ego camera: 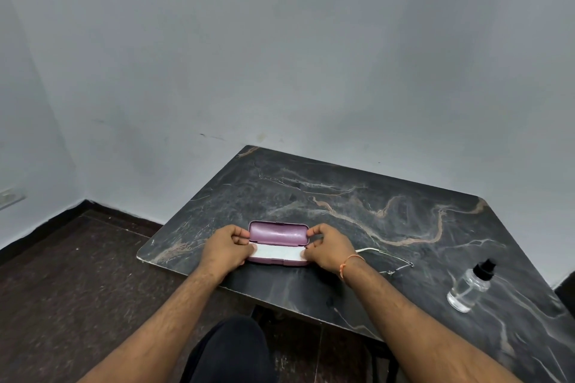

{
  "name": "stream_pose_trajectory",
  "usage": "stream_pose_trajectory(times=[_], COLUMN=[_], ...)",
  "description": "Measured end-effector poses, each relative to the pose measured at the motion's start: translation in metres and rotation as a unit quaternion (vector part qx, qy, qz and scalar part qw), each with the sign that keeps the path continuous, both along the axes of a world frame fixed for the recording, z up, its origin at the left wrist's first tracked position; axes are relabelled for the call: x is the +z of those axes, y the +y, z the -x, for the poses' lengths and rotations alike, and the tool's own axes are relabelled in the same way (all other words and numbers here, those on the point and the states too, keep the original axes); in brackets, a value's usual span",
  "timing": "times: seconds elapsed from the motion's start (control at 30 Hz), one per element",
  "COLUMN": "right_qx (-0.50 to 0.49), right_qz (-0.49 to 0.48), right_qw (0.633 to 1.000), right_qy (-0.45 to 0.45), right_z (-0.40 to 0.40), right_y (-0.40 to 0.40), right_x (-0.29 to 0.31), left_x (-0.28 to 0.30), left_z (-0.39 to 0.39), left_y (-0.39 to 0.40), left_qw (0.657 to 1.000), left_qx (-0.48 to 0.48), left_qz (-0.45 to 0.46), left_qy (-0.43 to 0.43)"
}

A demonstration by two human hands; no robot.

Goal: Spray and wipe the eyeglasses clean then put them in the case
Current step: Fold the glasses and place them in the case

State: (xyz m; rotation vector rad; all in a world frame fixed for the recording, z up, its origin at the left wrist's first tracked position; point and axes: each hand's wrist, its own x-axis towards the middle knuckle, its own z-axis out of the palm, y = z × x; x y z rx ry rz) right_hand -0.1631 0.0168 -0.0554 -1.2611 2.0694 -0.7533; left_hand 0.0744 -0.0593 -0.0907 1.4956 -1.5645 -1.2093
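Observation:
A pink glasses case (278, 233) lies open near the table's left front corner, lid tilted up toward the wall. A white cloth (278, 252) lies folded in its lower half. My left hand (228, 247) pinches the case's left end, thumb on the cloth. My right hand (329, 246) pinches the right end the same way. Thin-framed eyeglasses (390, 261) lie on the table just right of my right wrist, partly hidden by it. A clear spray bottle (468, 288) with a black top stands further right.
The dark marble table (357, 202) stands against a pale wall. Its left edge drops to a dark floor (77, 274). My knee in black trousers (230, 348) shows under the front edge.

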Motion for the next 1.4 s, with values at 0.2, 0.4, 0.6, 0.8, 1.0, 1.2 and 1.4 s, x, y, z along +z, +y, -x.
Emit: stream_pose_trajectory(times=[0.2,0.4,0.6,0.8,1.0,1.2,1.4], right_qx=[0.019,-0.091,-0.181,-0.205,-0.223,-0.221,-0.222], right_qz=[0.113,0.269,0.274,0.214,0.212,0.217,0.222], right_qw=[0.991,0.955,0.94,0.953,0.951,0.949,0.942], right_qy=[0.07,0.085,0.09,0.063,-0.015,-0.057,-0.115], right_z=[0.019,0.07,0.106,0.122,0.134,0.137,0.137], right_y=[0.047,0.117,0.15,0.154,0.145,0.142,0.143], right_x=[0.014,0.002,-0.02,-0.031,-0.033,-0.043,-0.049], left_x=[0.002,0.008,-0.007,-0.012,-0.022,-0.029,-0.032], left_z=[-0.004,0.031,0.102,0.144,0.153,0.156,0.155], left_y=[0.023,0.092,0.13,0.115,0.102,0.106,0.108], left_qw=[0.957,0.91,0.958,0.978,0.977,0.974,0.974], left_qx=[-0.006,-0.071,-0.176,-0.178,-0.187,-0.197,-0.188], left_qz=[0.203,0.395,0.223,0.109,0.097,0.112,0.121], left_qy=[-0.209,-0.108,-0.023,-0.001,0.019,0.012,0.031])
